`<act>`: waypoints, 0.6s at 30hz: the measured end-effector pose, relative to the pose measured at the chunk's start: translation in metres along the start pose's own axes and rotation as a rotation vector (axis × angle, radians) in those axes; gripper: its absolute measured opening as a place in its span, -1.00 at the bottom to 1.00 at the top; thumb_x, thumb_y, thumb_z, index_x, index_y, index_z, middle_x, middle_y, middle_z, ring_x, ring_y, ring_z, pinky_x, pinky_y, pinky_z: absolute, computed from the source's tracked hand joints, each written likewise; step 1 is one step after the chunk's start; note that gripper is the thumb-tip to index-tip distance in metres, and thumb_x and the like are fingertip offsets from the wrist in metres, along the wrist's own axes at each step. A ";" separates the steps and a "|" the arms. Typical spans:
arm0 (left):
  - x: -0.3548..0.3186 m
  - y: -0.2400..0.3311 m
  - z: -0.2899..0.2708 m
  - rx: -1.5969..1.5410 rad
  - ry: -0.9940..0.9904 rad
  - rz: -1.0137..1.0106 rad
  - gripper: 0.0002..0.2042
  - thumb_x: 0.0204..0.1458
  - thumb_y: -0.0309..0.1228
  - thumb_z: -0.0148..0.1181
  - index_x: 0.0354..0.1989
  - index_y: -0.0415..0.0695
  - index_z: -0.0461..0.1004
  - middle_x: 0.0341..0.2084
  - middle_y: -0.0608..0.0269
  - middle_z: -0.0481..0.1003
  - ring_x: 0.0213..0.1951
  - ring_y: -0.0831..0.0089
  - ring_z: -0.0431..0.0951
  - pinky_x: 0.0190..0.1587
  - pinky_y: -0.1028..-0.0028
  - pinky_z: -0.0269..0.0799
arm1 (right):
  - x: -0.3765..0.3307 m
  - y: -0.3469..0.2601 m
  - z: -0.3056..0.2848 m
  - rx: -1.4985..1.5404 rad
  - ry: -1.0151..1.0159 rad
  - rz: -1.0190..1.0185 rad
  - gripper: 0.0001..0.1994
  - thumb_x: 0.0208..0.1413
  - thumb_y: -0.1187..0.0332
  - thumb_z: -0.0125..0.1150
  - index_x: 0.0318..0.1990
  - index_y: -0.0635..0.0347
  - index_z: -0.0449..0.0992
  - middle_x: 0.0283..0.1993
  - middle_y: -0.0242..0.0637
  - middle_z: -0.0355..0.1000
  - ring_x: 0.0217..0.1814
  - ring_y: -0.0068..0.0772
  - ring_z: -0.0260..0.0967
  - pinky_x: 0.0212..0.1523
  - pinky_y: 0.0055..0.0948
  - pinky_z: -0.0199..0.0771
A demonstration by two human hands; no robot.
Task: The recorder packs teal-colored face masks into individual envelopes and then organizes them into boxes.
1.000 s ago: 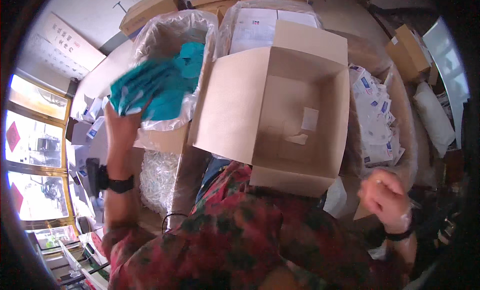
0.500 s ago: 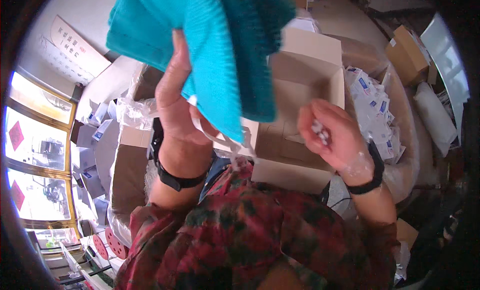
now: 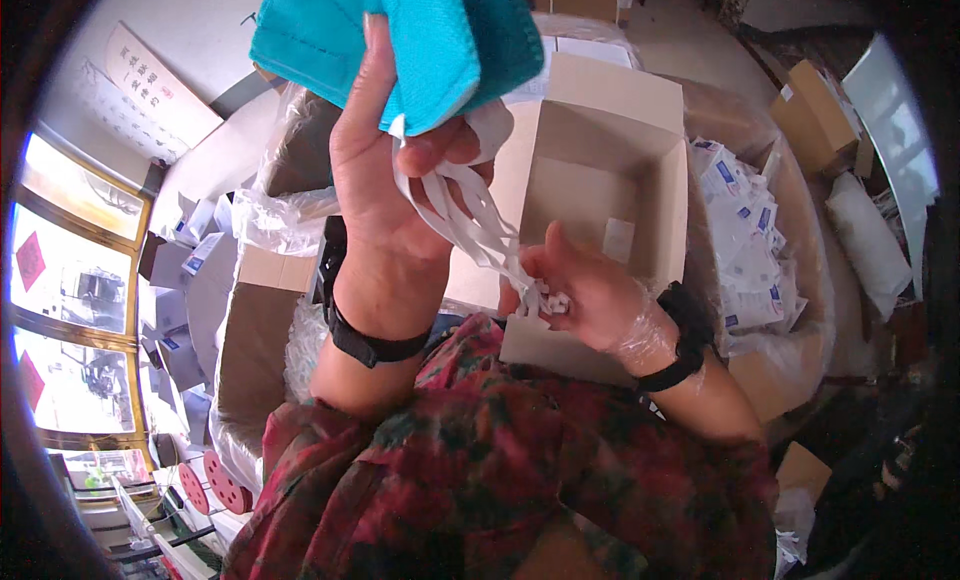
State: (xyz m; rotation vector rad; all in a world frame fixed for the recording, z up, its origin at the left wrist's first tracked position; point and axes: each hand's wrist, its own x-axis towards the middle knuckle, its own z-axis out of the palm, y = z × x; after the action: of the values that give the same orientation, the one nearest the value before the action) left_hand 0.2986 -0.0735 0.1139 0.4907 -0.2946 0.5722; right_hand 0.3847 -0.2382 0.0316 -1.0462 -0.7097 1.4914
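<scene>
Several turquoise cloths (image 3: 430, 55) are bunched in my left hand (image 3: 385, 180), which is raised in front of me with its thumb along their face. White straps (image 3: 465, 225) hang from them down to the right. My right hand (image 3: 600, 290) is closed on the gathered ends of the straps, and short white tips stick out between its fingers. Beneath and beyond my hands stands an open cardboard box (image 3: 625, 90) with its flaps up. A small pale label or slip (image 3: 618, 240) shows inside it.
On the right, a plastic-lined carton (image 3: 815, 300) holds many white packets (image 3: 745, 225). Another lined carton (image 3: 250, 350) stands at my left. Farther off are a brown box (image 3: 815, 115), a white wrapped roll (image 3: 868, 230) and grey boxes (image 3: 180, 340) by the windows.
My right hand has moved left and down and now grips the strap ends. It was apart from the straps, holding small white bits. The cloths have come together and hang still.
</scene>
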 end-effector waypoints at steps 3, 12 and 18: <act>0.000 0.001 -0.002 0.079 0.068 0.012 -0.73 0.26 -0.16 -0.04 -0.18 -0.08 0.47 -0.52 0.33 0.58 -0.78 0.70 0.38 -0.66 0.72 0.39 | -0.008 -0.002 -0.001 -0.022 -0.064 -0.096 -0.37 0.18 -0.26 -0.09 -0.28 0.25 0.48 -0.42 -0.36 0.45 -0.58 -0.72 0.15 -0.60 -0.67 0.09; 0.003 0.017 -0.010 0.212 0.115 0.091 -0.67 0.25 -0.10 -0.03 -0.29 -0.11 0.51 -0.64 0.35 0.52 -0.79 0.73 0.34 -0.61 0.66 0.41 | -0.021 -0.001 0.007 0.119 -0.237 -0.068 -0.66 0.27 0.06 0.04 -0.25 0.18 0.46 -0.55 -0.52 0.28 -0.57 -0.76 0.11 -0.58 -0.72 0.08; 0.000 0.015 -0.009 0.172 0.050 0.049 -0.70 0.27 -0.11 -0.07 -0.25 -0.02 0.51 -0.68 0.48 0.46 -0.81 0.78 0.29 -0.65 0.72 0.34 | -0.022 -0.001 0.004 0.009 -0.233 -0.006 -0.65 0.27 0.08 0.03 -0.20 0.23 0.47 -0.52 -0.50 0.30 -0.55 -0.78 0.15 -0.57 -0.75 0.09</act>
State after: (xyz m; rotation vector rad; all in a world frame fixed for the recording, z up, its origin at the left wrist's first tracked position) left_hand 0.2910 -0.0577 0.1115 0.6355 -0.2112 0.6602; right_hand 0.3811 -0.2586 0.0386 -0.8702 -0.8671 1.6258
